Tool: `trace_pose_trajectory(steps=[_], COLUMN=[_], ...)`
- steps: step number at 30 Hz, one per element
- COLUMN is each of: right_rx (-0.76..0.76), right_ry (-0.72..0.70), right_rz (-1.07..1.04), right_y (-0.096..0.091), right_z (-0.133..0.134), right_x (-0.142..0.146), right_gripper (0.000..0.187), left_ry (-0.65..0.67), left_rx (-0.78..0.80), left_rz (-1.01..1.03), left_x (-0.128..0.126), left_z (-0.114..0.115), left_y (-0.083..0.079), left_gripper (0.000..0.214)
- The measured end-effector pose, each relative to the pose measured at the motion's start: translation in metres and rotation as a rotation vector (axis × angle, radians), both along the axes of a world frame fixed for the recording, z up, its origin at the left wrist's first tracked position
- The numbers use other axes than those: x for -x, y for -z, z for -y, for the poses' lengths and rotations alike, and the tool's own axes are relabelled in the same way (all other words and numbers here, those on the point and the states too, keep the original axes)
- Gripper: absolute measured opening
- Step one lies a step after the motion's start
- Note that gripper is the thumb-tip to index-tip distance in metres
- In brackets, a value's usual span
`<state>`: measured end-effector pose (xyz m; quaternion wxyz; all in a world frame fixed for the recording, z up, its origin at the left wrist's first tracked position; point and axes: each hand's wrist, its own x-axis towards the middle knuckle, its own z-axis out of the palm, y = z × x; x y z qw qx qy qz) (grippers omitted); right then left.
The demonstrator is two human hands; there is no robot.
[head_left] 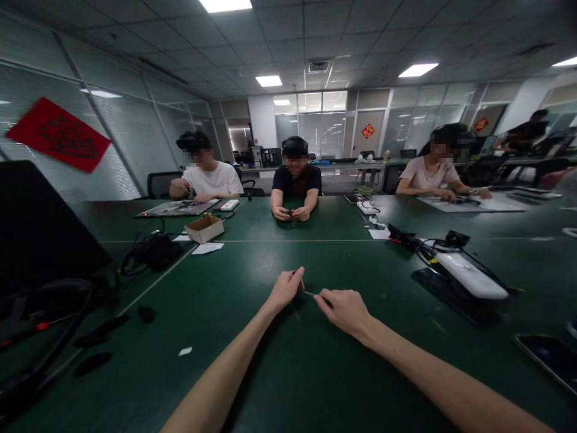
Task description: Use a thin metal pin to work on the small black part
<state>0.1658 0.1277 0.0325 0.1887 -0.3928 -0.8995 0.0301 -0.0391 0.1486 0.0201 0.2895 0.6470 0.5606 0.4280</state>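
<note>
My left hand (285,290) is curled narrow around a small dark object (298,287), too small to make out, while my right hand (343,311) pinches a thin metal pin (312,294), its tip just beside that object. Both hands sit low over the green table (265,385), whose smooth surface has a soft sheen. To my right, a white oblong plastic case (471,275) lies on a dark glossy tablet (451,296), near a tangle of black cables (421,248) and a glossy phone (552,358). To my left are soft-looking black foam pieces (92,364) and a white paper scrap (184,351). Farther off, an open cardboard box (204,229) sits beside a white paper slip (207,248). Across the table, a seated person (295,180) in a dark shirt holds something small in both hands.
</note>
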Motion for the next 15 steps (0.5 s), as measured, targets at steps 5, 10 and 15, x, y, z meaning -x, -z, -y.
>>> trace_pose_trajectory(steps=[5,10,15], right_rx=[0.005,-0.023,-0.018], right_ry=[0.010,-0.005,-0.017], right_rz=[0.006,0.045,0.051], right_y=[0.0001,-0.0015,-0.0033], right_z=[-0.0043,-0.0080,-0.0071], right_x=[-0.0005,-0.0008,0.0004], right_gripper=[0.048,0.048,0.050], left_ry=[0.014,0.011,0.030], left_rx=[0.002,0.006,0.006], left_rz=[-0.009,-0.013,-0.003], left_x=[-0.0004,0.0003,0.0017], left_z=[0.0000,-0.0011,-0.0020], left_y=[-0.0006,0.0017,0.0041], left_gripper=[0.061,0.061,0.060])
